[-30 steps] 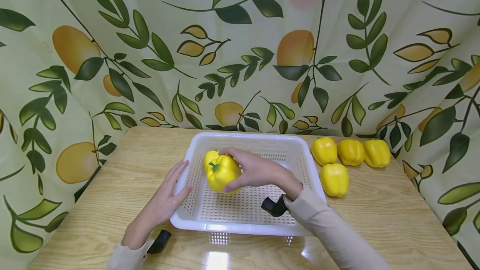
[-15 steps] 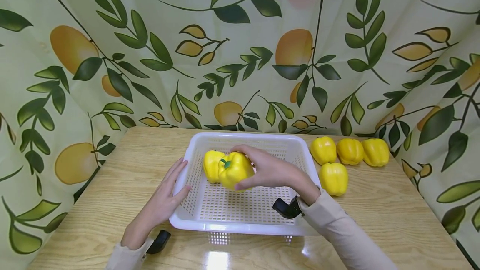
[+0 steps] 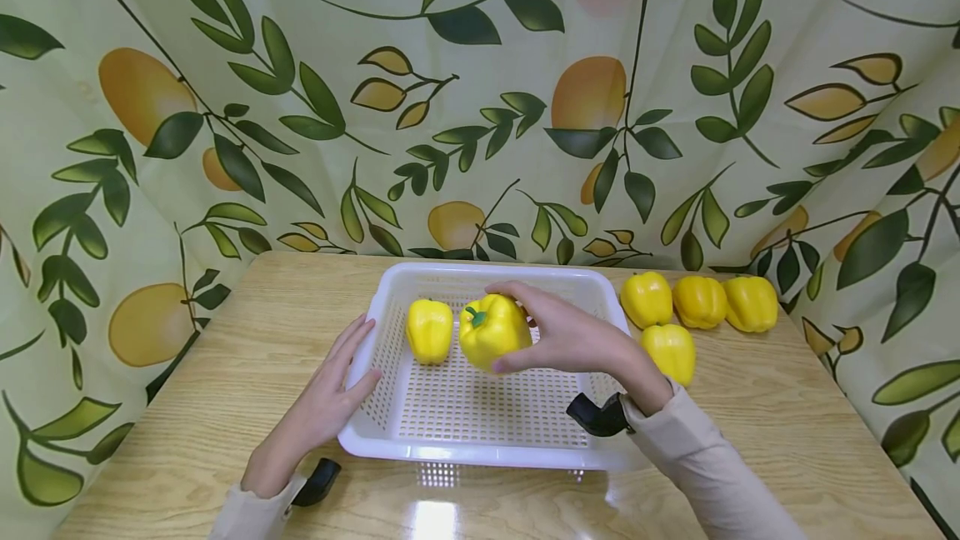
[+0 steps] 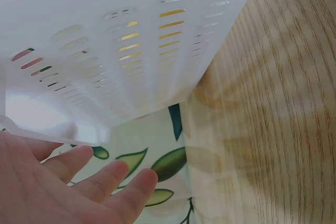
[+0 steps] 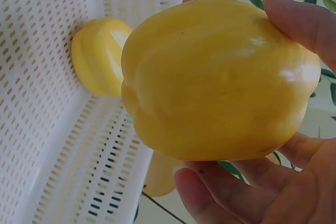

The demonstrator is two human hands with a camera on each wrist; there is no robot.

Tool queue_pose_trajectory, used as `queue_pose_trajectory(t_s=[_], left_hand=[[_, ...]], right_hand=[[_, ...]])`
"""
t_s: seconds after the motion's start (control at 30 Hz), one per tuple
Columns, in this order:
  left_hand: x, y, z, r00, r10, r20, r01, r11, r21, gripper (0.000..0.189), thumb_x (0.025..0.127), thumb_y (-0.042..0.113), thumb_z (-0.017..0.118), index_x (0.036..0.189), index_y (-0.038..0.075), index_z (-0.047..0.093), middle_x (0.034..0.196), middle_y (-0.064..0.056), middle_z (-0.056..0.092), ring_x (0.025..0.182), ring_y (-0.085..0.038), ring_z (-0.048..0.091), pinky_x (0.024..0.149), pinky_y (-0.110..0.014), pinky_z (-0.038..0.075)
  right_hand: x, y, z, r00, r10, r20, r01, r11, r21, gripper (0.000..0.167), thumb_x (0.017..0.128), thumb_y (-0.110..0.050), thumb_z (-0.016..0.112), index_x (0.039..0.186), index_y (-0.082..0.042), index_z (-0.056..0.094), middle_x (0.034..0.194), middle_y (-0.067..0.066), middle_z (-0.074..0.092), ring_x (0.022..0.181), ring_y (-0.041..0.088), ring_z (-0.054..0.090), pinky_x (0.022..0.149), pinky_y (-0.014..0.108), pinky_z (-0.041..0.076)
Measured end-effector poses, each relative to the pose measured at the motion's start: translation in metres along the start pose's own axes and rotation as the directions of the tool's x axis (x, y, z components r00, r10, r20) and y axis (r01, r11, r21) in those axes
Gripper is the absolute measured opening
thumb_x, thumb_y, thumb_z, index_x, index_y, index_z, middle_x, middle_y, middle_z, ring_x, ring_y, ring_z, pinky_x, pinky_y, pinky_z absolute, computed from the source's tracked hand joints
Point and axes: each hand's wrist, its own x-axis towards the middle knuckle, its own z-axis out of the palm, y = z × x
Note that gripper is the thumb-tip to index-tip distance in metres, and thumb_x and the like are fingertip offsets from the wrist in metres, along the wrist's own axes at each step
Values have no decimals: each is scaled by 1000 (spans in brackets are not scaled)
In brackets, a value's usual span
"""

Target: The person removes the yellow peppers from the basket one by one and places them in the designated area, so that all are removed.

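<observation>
My right hand (image 3: 566, 330) grips a yellow bell pepper (image 3: 493, 332) with a green stem, thumb on one side and fingers on the other. It is held over the white perforated basket (image 3: 487, 458). Inside the basket, near its left wall, sits another yellow bell pepper (image 3: 430, 332), which also shows behind the held one in the right wrist view (image 5: 100, 56). My left hand (image 3: 330, 390) rests on the basket's left rim with its fingers extended. In the left wrist view, the fingers (image 4: 131, 192) lie along the outside of the basket wall (image 4: 147, 72).
Right of the basket, several yellow bell peppers (image 3: 701, 303) stand on the wooden table (image 3: 787, 423). One pepper (image 3: 670, 352) sits nearer the front, partly behind my right wrist. A leaf-and-fruit patterned curtain (image 3: 480, 107) hangs behind the table.
My right hand has moved rightward with the gripped bell pepper, away from the other pepper in the basket, which is now fully visible. My left hand has stayed at the rim.
</observation>
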Motion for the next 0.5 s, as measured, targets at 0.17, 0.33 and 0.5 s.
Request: queue_pose_trajectory(t_s=[0.17,0.33,0.5], left_hand=[[0,0,-1,1000,-5,4,5,1000,-11,67,97,15,58,157,10,27,166,-17,14,148,-47,21,111,-72,26],[0,0,-1,1000,-2,5,2,1000,-15,67,97,15,58,157,10,27,165,-18,14,148,-47,21,111,-71,25],[0,0,-1,1000,1,3,-1,1000,-16,67,97,15,59,156,10,27,165,-18,15,148,-47,20,112,-70,25]], right_hand=[[-8,4,-5,1000,12,-26,-11,1000,7,89,75,-34,84,149,-19,38,136,-2,54,114,20,54,97,42,48],[-16,11,-10,998,26,-51,-24,999,29,90,75,-35,84,149,-17,38,136,-1,55,113,21,54,99,45,48],[-23,18,-14,996,50,-78,-47,998,33,90,75,-38,84,150,-18,38,137,-1,55,114,23,53,99,45,47]])
